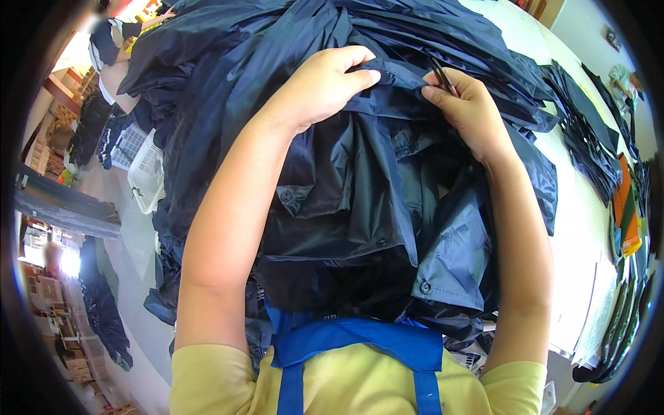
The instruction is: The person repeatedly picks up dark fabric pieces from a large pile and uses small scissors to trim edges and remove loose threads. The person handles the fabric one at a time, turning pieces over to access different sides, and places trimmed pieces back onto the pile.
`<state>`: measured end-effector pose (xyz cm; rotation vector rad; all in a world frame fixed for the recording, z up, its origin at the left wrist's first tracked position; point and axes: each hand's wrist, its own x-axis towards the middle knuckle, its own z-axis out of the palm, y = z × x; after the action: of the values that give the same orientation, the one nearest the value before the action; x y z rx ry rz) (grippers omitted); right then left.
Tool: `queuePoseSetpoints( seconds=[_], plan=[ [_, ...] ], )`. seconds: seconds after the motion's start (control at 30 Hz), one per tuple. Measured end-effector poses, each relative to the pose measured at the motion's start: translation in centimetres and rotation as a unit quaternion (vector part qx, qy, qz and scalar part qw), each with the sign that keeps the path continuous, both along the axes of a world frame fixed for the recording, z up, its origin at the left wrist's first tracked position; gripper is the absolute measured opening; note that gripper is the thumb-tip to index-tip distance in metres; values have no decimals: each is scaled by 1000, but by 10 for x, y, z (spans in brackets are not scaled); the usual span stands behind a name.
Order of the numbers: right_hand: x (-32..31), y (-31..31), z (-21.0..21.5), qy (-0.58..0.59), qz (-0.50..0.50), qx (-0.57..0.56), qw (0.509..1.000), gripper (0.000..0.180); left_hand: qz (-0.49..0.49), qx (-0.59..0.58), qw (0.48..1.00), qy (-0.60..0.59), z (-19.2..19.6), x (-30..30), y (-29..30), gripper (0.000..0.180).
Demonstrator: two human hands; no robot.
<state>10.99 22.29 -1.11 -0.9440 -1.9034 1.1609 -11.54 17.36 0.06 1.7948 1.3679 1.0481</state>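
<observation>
Left hand (pixel 321 86) pinching navy raincoat (pixel 346 200) seam; right hand (pixel 467 111) gripping fabric plus thread snips (pixel 441 75). Likely light, limp, slippery; best held at seam between hands.

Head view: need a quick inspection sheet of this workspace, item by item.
Surface: white table, mostly buried under fabric; bare strip at right.
Job's things: dark navy garment with snap buttons, bunched in front of the person; small dark tool, looks like snips, in the right hand.
Clutter: stack of dark folded pieces and an orange item at the table's right edge.
Hands: left hand pinches a fabric fold; right hand has its grip on the tool and the fabric edge.
Cables: nothing seen.
Surroundings: white basket on the floor at left; another person at far upper left.
</observation>
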Motion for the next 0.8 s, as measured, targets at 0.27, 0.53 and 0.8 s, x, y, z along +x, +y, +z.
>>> queuePoseSetpoints(
  seconds=[0.27,0.53,0.8],
  plan=[
    [24,-14,16,-58,-41,125,990,24,-23,32,999,-11,-10,-10,3,12],
    [232,-23,-28,-156,-362,107,913,39,-101,159,915,356,5,-9,-34,13],
    [228,-95,-30,181,-292,-106,933,43,-18,208,863,461,24,38,-54,25]
  ],
)
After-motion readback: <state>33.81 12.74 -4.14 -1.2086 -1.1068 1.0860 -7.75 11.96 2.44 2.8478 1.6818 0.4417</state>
